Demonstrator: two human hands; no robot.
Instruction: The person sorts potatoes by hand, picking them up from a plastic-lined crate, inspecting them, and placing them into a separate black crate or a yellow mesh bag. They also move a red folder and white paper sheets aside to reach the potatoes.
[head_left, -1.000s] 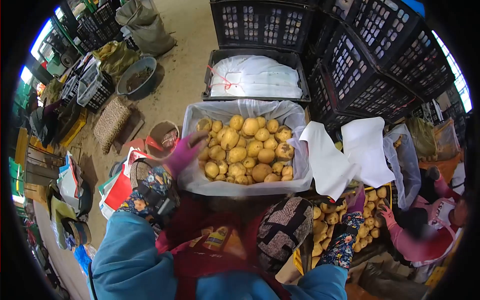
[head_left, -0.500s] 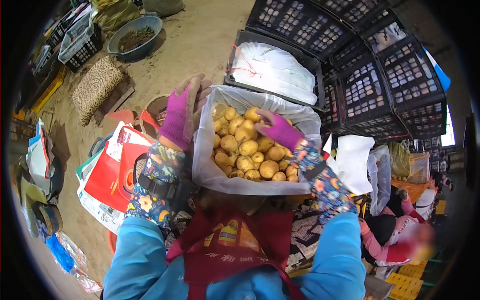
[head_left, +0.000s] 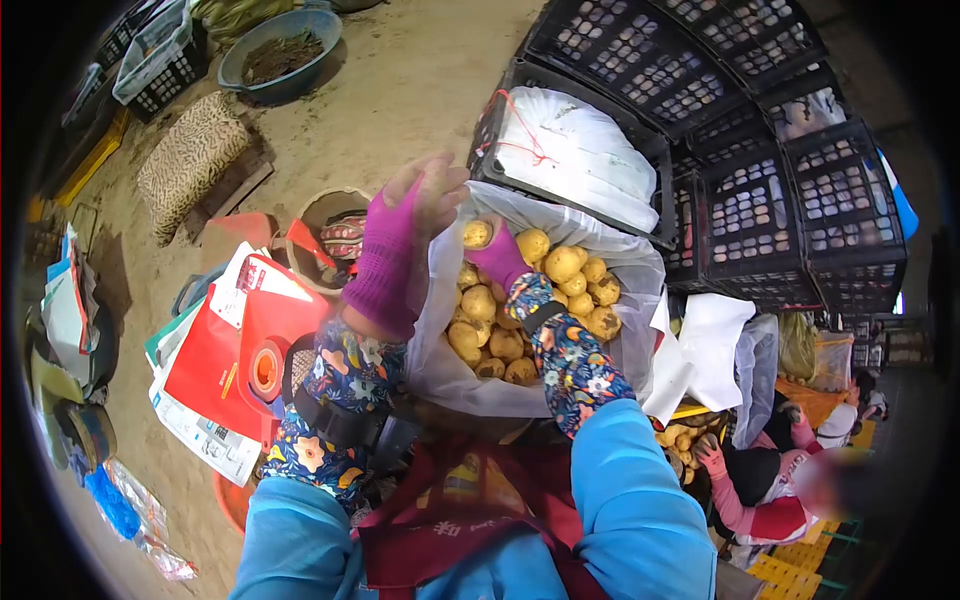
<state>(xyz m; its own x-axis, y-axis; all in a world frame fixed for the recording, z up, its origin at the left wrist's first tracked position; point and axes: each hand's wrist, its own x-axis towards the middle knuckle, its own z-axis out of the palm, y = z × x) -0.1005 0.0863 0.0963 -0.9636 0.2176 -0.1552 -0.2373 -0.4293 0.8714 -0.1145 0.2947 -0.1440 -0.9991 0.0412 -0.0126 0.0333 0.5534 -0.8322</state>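
Note:
My left hand, in a purple fingerless glove, is raised at the upper left edge of the lined crate. Its fingers are stretched out and hold nothing. Inside the crate, my right hand, gloved alike, is closed around a yellow potato near the top left corner; its fingertips are partly hidden. Several other potatoes, some with dark soil patches, lie under and beside this hand. A translucent plastic liner covers the crate's walls and folds over its rim.
Behind it stands a black crate with a stuffed white bag. Stacked black crates rise at the right. Red folders and papers lie left, near a patterned cushion and blue basin. Another person sits at lower right.
My right hand has moved left across the potatoes to the crate's upper left corner, its forearm now over the lower right side. My left hand stays raised at the edge. The view has shifted slightly.

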